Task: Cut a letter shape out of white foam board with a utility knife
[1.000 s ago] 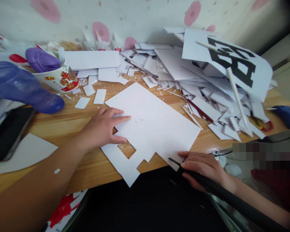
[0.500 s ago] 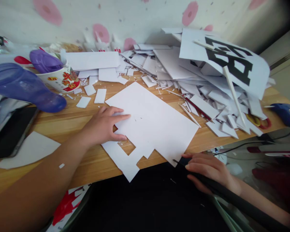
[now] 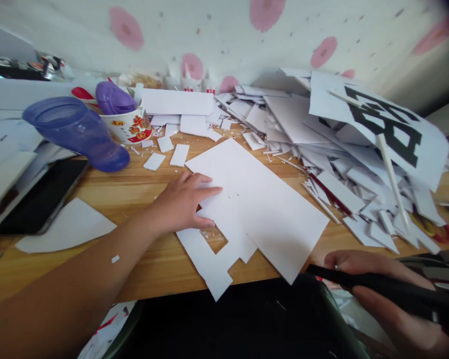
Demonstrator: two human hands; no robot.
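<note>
A flat white foam board [image 3: 273, 214] with notches and a rectangular hole cut in it lies on the wooden table, one corner reaching past the front edge. My left hand [image 3: 181, 202] rests on its left side, fingers spread, thumb beside the hole. At the lower right, my right hand [image 3: 389, 299] grips a long black utility knife [image 3: 404, 289]. The knife's tip points left and sits just right of the board's near corner, apart from it; the blade itself is hard to make out. A small white scrap [image 3: 115, 259] sticks to my left forearm.
White offcuts [image 3: 344, 184] pile up at the right, beneath a sheet with black printing [image 3: 389, 119]. Scissors [image 3: 434, 229] lie there too. A paper cup [image 3: 129, 124], blue translucent vessel [image 3: 75, 132] and black phone [image 3: 41, 197] stand or lie at left.
My right hand has drawn the knife away from the board's near corner, rightward and down. My left hand stays on the board. The whole view has shifted, with things appearing further right.
</note>
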